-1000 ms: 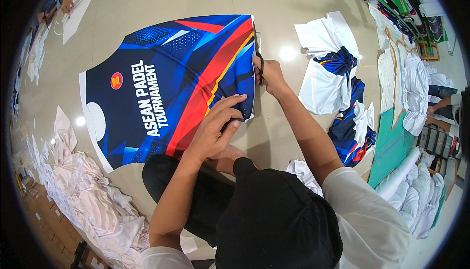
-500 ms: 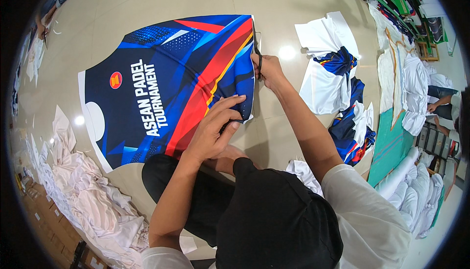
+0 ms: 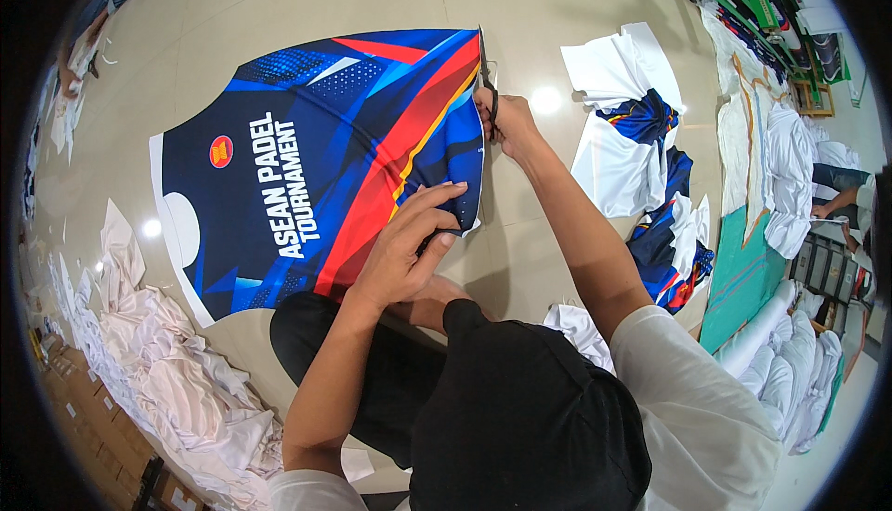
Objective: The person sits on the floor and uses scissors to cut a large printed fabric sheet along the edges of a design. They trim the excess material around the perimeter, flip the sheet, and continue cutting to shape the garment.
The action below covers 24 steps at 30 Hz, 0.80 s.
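A printed jersey panel (image 3: 353, 167) in dark blue, red and yellow with a white border lies flat on the tiled floor in front of me. My left hand (image 3: 409, 242) rests on its near right part, fingers stretched out over the cloth and thumb apart. At the panel's right edge, my right hand (image 3: 505, 123) grips a pair of black-handled scissors (image 3: 491, 98). Their blades point away from me along that edge, by the far right corner. My right fingers hide part of the handles.
White and blue cut pieces (image 3: 618, 167) lie to the right, near a green sheet (image 3: 743, 279) and white fabric rolls. A heap of pale cloth (image 3: 177, 372) spreads at the left, beside cardboard boxes (image 3: 88, 418). Other people (image 3: 841, 200) sit at the far sides.
My right hand and the scissors have shifted slightly away from me along the panel's right edge. My left hand and the panel look unchanged.
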Each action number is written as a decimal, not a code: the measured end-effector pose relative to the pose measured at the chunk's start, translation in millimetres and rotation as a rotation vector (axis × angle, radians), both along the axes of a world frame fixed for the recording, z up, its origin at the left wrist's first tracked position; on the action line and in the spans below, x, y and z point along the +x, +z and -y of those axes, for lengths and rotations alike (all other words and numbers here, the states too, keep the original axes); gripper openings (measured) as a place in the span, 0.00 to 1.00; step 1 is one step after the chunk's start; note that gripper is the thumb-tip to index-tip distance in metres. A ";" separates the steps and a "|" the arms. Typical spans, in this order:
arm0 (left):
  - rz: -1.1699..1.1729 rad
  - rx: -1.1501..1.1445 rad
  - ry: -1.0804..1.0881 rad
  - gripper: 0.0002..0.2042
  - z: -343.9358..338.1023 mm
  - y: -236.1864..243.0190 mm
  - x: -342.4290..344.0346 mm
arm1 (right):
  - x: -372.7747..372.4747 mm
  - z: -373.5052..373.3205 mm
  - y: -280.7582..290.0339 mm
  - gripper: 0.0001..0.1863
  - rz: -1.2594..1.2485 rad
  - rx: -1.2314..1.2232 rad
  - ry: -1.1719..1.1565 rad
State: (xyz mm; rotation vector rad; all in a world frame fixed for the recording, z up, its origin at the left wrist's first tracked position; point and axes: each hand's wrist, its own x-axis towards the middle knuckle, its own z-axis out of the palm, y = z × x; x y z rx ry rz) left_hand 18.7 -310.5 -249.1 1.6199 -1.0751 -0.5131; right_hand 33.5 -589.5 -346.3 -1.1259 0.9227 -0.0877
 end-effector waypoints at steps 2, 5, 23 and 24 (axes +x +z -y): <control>0.005 -0.003 0.000 0.05 -0.3 0.5 0.3 | 1.1 0.1 0.2 0.14 -0.006 -0.007 -0.008; 0.014 -0.005 -0.006 0.05 -0.9 0.4 0.8 | 0.3 0.7 -0.1 0.13 0.001 0.015 -0.011; 0.009 0.014 -0.042 0.05 -1.8 1.7 0.5 | 8.7 11.7 5.4 0.14 0.029 0.051 0.009; 0.012 0.016 -0.044 0.06 -2.2 1.2 0.6 | 9.7 11.0 5.5 0.14 0.028 0.048 0.005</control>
